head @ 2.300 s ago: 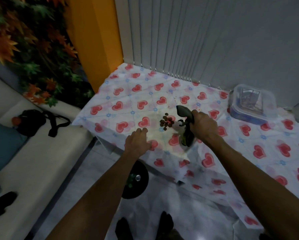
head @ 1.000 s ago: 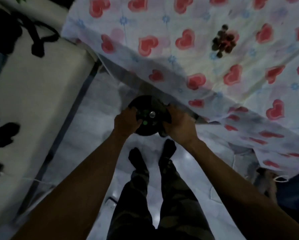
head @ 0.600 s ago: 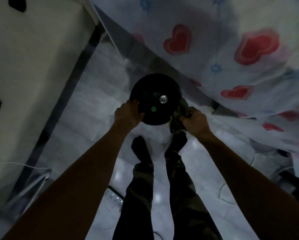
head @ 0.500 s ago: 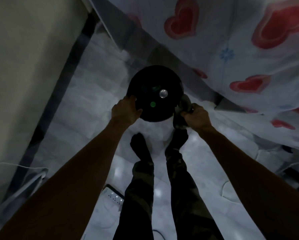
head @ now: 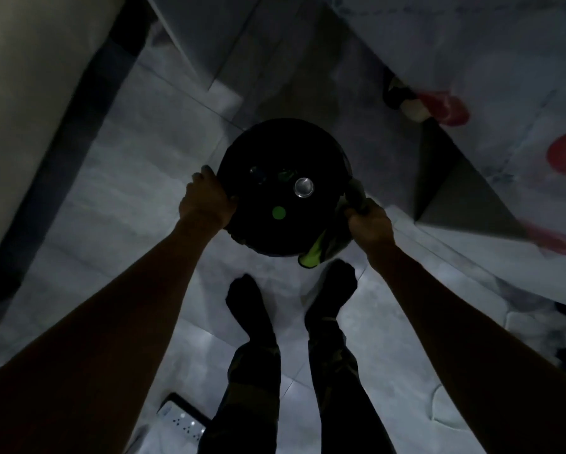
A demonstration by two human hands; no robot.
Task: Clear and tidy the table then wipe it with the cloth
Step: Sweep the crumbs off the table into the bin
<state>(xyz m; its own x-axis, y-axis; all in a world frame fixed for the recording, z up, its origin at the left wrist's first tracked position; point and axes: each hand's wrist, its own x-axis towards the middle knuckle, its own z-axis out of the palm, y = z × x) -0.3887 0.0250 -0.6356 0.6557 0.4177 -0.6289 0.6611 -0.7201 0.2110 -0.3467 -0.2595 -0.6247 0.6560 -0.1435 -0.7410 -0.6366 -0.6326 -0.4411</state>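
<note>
hanging from the right hand [head: 370,224], the cloth [head: 311,257] is a dark rag with a bright yellow-green end, and it droops over the near right side of a round black bin [head: 308,139] on the floor. the right hand's fingers are curled tight around the cloth's upper, darker part, right at the bin's right edge; whether the knuckles also touch the rim cannot be told in the dim light. the left hand [head: 206,201] grips the opposite, left rim, fingers hooked over the edge and thumb outside. down in the dark bin lie a small green disc [head: 278,213] and a shiny silver round cap [head: 303,187], with a couple of fainter shapes beside them too murky to name. no label or writing can be read on the bin, the cloth or anything nearby. the person's two feet [head: 249,303] in dark socks stand on pale floor tiles [head: 127,208] just this side of the bin, below dark trouser legs. a white power strip [head: 181,424] lies on the floor near the left leg. a tablecloth [head: 504,77] with red hearts hangs down at the upper right, close beside the bin, and a pale sofa side [head: 29,93] fills the left.
</note>
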